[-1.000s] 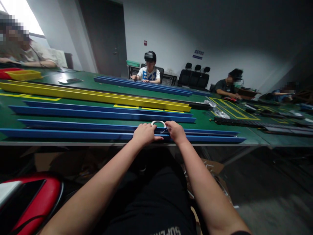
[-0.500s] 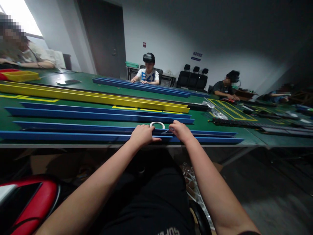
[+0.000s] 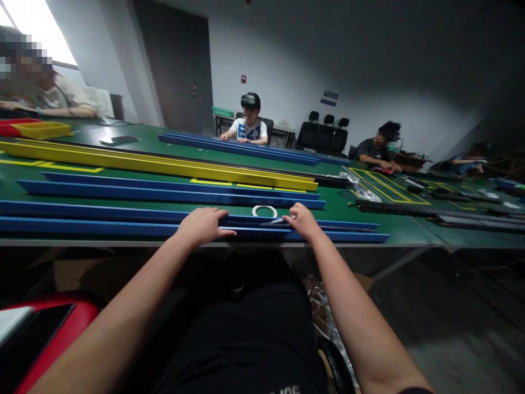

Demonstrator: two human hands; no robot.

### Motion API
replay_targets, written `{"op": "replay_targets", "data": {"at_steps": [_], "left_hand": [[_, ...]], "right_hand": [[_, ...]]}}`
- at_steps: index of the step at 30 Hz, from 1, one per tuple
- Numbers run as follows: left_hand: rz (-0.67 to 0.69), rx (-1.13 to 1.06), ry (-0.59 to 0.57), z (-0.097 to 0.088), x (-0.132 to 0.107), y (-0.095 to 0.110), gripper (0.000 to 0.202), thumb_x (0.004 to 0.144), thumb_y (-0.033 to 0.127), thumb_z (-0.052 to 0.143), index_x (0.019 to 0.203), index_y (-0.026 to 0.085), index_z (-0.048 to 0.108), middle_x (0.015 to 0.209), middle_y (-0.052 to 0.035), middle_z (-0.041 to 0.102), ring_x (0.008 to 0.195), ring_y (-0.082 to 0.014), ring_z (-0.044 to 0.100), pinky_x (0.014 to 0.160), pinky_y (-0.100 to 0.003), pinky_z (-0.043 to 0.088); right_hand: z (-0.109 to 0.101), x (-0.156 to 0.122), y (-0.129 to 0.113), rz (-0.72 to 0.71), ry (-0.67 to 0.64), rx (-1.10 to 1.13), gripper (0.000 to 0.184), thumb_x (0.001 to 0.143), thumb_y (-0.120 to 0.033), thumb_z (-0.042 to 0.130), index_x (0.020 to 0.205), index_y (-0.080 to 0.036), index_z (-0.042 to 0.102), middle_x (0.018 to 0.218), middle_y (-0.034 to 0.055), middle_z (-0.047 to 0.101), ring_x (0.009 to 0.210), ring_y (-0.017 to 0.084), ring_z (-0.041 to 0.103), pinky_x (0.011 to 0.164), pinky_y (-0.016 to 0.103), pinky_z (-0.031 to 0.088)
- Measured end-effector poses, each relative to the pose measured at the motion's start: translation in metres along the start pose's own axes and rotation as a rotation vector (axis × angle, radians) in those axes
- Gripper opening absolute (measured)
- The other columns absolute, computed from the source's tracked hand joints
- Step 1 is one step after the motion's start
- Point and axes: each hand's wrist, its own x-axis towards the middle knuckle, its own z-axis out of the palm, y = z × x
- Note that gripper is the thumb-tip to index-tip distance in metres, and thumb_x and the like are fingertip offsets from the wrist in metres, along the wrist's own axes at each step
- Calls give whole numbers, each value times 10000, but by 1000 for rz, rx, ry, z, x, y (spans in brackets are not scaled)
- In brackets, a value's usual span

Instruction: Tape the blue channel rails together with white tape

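Note:
My left hand (image 3: 200, 225) spans the nearest long blue channel (image 3: 123, 225), fingers over its far wall and thumb along the near one, gripping it. Farther right, my right hand (image 3: 302, 220) pinches a thin pale pointed piece (image 3: 273, 222) over the same channel. Its exact kind is too small to tell. Just behind the channel a white ring (image 3: 264, 211), like a tape roll, lies flat on the green table.
Behind lies another blue channel (image 3: 172, 191), then a yellow channel (image 3: 164, 168). More blue channels (image 3: 238, 149) rest farther back, near a seated person (image 3: 248, 128). Black strips (image 3: 394, 208) lie at right, trays (image 3: 43, 129) at left. The table's front edge (image 3: 102, 243) runs close by.
My left hand has moved left, and the nearest blue channel has slid left with it. My right hand has stayed nearly in place, with more of the pale piece showing.

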Motion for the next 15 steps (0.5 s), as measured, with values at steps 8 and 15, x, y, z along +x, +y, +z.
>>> {"op": "replay_targets", "data": {"at_steps": [8,15], "left_hand": [[-9,20,22,-1,-3,5,764,723,797,489,1247,252,598,1129,-113,696,1059,-300,620,912,-377,416],[-3,27,44,0,-5,6,766,729,809,460,1236,251,596,1127,-115,689,1067,-308,612,920,-393,409]], "right_hand": [[2,-5,2,378,-118,671,330,757,-476,659,743,-211,462,793,30,694,527,128,615,432,226,436],[-2,-4,5,302,-201,810,385,754,-474,655,770,-239,351,630,-69,572,448,84,487,433,205,360]]}}
